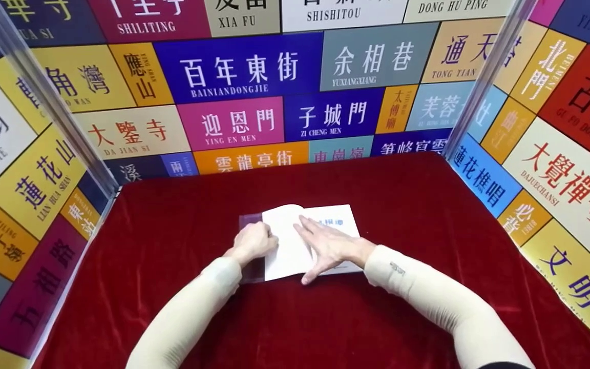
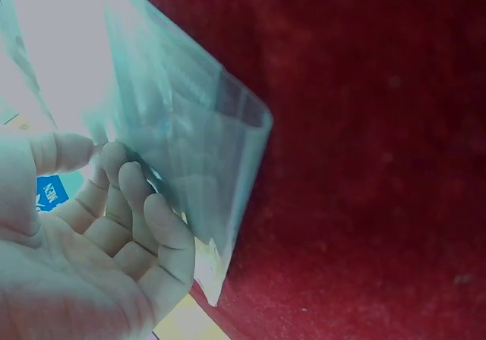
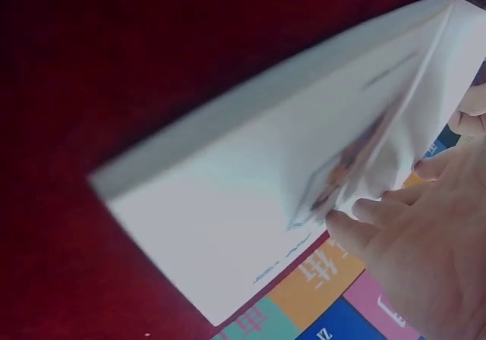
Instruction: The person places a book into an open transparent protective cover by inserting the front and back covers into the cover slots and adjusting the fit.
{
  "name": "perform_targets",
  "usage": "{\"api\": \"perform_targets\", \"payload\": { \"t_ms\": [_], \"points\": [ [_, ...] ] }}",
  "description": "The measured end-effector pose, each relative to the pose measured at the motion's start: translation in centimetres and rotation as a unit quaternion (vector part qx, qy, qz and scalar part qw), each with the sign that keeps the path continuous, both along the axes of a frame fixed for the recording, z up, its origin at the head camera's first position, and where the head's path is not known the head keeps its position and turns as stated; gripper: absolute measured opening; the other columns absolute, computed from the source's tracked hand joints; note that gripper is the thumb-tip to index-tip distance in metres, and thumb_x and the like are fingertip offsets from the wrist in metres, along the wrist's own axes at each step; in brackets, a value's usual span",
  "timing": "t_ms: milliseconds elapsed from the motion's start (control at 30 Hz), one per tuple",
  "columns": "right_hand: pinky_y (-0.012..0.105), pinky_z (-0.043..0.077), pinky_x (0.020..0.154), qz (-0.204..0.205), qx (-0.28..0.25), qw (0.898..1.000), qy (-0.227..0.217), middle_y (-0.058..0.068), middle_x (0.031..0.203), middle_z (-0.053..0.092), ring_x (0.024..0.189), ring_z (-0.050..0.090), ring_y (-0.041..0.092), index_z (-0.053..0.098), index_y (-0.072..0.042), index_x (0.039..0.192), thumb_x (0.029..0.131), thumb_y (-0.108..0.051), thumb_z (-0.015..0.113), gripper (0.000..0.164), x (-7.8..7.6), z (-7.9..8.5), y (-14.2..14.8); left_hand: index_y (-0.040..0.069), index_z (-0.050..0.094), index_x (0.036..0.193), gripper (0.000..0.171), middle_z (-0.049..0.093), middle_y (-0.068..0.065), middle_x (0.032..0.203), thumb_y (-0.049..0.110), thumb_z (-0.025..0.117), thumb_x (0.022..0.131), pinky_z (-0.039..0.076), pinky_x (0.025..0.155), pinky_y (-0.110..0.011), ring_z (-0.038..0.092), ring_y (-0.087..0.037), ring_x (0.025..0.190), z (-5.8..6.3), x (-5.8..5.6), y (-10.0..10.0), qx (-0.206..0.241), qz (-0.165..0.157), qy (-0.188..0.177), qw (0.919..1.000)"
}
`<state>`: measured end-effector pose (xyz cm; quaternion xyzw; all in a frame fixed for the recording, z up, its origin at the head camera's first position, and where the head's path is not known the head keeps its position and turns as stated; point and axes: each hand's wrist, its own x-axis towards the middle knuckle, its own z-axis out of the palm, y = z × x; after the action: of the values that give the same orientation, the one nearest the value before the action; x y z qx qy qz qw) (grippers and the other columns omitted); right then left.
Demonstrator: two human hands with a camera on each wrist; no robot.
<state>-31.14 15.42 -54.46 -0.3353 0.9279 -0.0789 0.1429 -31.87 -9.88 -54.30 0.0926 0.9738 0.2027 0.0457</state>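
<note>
- Tabletop [image 1: 402,205] done up in deep red cloth [image 1: 151,236], velvety look, bit of sheen + faint creases tbh
- Few tiny pale specks [image 3: 146,334] on the cloth, too small to ID
- Open book [image 1: 285,251] approx mid-table, lying right on the cloth
- White pgs [image 1: 285,225], curved up on the L, flatter on the R w/ blue print [image 1: 338,222] nr the far edge
- See-thru flap [image 1: 252,274] sticking out past the pgs on the L side

here we have the table [image 1: 402,205], draped in deep red velvety cloth; right behind the table, a back wall [image 1: 238,97] of bright lettered panels, a left wall [image 1: 44,205] and right wall [image 1: 564,179] flanking it, shiny posts [image 1: 488,77] at its far corners.
</note>
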Motion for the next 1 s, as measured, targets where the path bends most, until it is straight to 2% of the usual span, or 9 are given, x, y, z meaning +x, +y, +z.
{"api": "perform_targets", "payload": {
  "t_ms": [200,567,733,1000],
  "points": [
    [0.055,0.023,0.144,0.003,-0.004,1.0,0.014,0.023,0.19,0.002,0.177,0.019,0.041,0.01,-0.009,0.181,0.073,-0.091,0.082,0.153,0.2,-0.5,-0.4,0.015,0.069,0.079,0.022,0.078,-0.008,0.084,0.03,0.067,0.095,0.062,0.075,-0.05,0.068,-0.025,0.08,-0.1,0.0,0.2,-0.015,-0.005,0.011,0.9998],
    [0.056,0.021,0.145,0.012,0.002,0.999,0.033,0.023,0.19,0.004,0.178,0.014,0.039,0.013,-0.011,0.181,0.075,-0.093,0.078,0.149,0.2,-0.8,-2.1,0.01,0.074,0.089,0.021,0.08,-0.013,0.091,0.028,0.066,0.097,0.064,0.083,-0.054,0.076,-0.033,0.09,0.2,0.1,0.9,-0.019,-0.008,0.018,0.9996],
    [0.061,0.024,0.143,0.011,0.01,0.999,0.052,0.024,0.189,0.008,0.177,0.018,0.042,0.016,-0.008,0.18,0.074,-0.096,0.076,0.15,0.2,-1.1,-3.1,0.007,0.076,0.095,0.024,0.081,-0.016,0.096,0.027,0.064,0.099,0.065,0.086,-0.056,0.078,-0.037,0.095,0.3,0.3,1.0,-0.026,-0.01,0.019,0.9994],
    [0.065,0.023,0.142,-0.002,0.033,0.997,0.069,0.023,0.19,0.009,0.176,0.019,0.044,0.015,-0.004,0.18,0.07,-0.102,0.073,0.158,0.7,-1.3,-4.8,0.005,0.078,0.093,0.03,0.082,-0.02,0.098,0.031,0.065,0.1,0.067,0.084,-0.059,0.079,-0.038,0.093,0.3,0.4,1.3,-0.034,-0.012,0.021,0.9991]
  ]
}}
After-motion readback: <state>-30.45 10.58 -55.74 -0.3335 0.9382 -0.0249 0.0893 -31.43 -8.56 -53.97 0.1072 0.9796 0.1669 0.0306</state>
